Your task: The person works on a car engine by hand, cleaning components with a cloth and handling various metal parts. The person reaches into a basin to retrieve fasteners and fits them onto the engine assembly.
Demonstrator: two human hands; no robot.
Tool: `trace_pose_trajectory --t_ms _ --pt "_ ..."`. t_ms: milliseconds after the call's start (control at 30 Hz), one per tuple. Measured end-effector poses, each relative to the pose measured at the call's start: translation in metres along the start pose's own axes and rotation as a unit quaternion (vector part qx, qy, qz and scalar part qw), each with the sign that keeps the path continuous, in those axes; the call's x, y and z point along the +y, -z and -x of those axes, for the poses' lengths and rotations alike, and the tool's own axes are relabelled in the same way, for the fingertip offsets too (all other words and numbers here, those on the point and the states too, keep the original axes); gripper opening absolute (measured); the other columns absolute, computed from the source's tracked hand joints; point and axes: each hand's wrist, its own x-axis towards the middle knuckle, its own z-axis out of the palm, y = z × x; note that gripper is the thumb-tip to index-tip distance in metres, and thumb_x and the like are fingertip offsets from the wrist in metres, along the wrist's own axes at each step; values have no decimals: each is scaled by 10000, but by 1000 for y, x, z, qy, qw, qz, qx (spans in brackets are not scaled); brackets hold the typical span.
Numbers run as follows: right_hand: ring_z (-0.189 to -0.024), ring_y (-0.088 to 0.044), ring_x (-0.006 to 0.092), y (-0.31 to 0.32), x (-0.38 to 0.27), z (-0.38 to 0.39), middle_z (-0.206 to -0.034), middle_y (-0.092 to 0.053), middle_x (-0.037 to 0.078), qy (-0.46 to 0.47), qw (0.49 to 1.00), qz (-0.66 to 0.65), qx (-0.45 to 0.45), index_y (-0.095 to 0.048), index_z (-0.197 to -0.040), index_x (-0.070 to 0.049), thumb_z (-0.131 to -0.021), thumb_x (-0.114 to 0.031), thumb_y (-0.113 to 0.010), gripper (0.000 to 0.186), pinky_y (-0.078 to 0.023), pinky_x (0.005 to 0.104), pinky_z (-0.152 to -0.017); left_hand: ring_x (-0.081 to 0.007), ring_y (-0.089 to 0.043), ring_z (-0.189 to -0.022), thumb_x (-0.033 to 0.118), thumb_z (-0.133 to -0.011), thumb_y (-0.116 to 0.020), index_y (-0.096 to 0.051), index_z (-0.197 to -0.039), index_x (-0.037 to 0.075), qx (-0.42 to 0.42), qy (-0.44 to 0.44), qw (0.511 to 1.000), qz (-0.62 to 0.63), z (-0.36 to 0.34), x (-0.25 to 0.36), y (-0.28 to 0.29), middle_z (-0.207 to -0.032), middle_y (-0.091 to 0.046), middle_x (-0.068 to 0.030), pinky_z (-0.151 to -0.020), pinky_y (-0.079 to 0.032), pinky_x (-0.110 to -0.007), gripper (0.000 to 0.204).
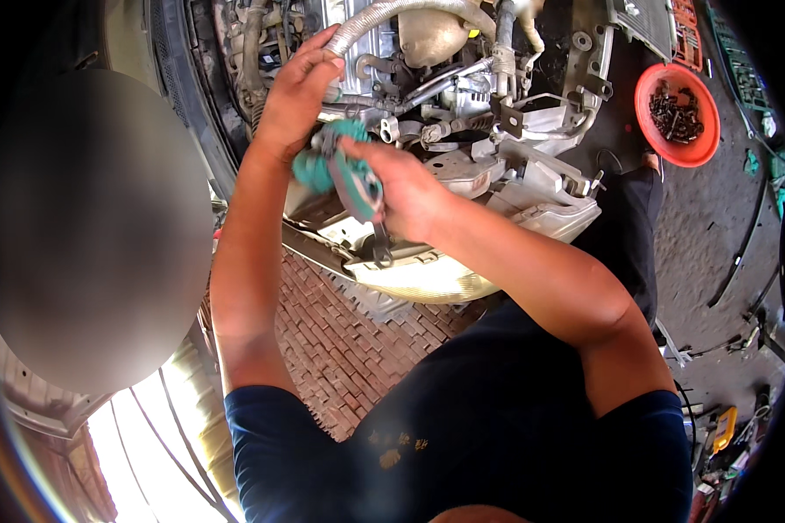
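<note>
My left hand (301,98) reaches up into the engine bay, its fingers closed round the lower end of a silver corrugated hose (384,15). My right hand (403,190) grips a teal and grey cordless power tool (321,166), which is blurred by motion. The tool lies just below my left wrist, and a dark strap (381,246) dangles from it. Its working tip cannot be made out. Around both hands are metal pipes and engine parts (449,96). Below the tool sits a car headlight (436,277) with a clear ribbed lens.
A red-orange bowl (712,131) of bolts stands on the floor at the right, near a dark-trousered leg (641,227). Tool trays (737,57), cables and loose parts lie beyond. Brick paving (349,336) shows under the car. A grey blurred oval covers the left side.
</note>
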Motion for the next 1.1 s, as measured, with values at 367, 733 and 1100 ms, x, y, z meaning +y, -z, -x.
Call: trace_pose_trajectory --t_ms 367,733,1100 --pt "-514 -377 116 7 -20 -28 -672 -485 -8 -8 988 -143 -64 -595 -884 -139 -1083 -364 -542 305 -305 278 -466 -195 -473 -1399 139 -977 -671 -719 -980 -29 -20 54 997 42 3 0 0 -1618 -471 -130 -1181 -309 -326 175" --pt "-975 -741 286 57 -57 159 -1166 -732 133 -64 995 23 78 -645 -1359 -42 -1023 -425 -617 510 -600 356 -750 -253 -605 -1315 148 -945 -724 -718 -957 -9 17 -83 987 -136 55 -51 -26 -1626 -473 -153 -1048 -484 -351 157" --pt "-945 -697 177 40 -56 169 -1119 -714 101 55 962 222 152 -605 -1343 15 -954 -146 -608 420 -579 311 -850 -110 -641 -1064 89 -921 -719 -705 -1002 29 69 -39 996 -32 69 -69 -48 -1644 -454 -102 -864 -537 -299 101"
